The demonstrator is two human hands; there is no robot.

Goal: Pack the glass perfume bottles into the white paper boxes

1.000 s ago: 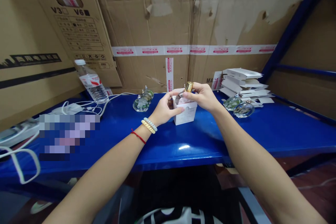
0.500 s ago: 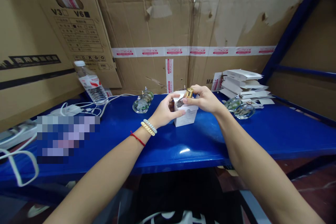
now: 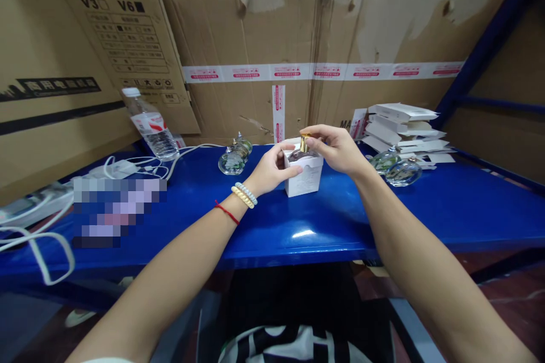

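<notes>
A small white box (image 3: 304,177) stands on the blue table with its top open. My left hand (image 3: 272,169) grips the box from its left side, thumb across the front. Inside the box opening sits a glass bottle (image 3: 298,155), mostly hidden by the walls. Its gold cap (image 3: 304,143) sticks up above the rim, and my right hand (image 3: 336,149) pinches it between thumb and fingers. Several glass bottles (image 3: 232,161) stand left of the box, and two more (image 3: 403,172) are to the right of my right wrist.
Flattened white cartons (image 3: 404,127) are stacked at the back right. A water bottle (image 3: 154,130), white cables (image 3: 51,238) and a blurred patch lie left. Cardboard (image 3: 238,28) lines the back of the blue table (image 3: 264,244); a blue post (image 3: 489,45) rises right.
The right hand has risen slightly and its fingers now lie over the cap's top. The bottle stands more upright in the box. The camera view has shifted a little.
</notes>
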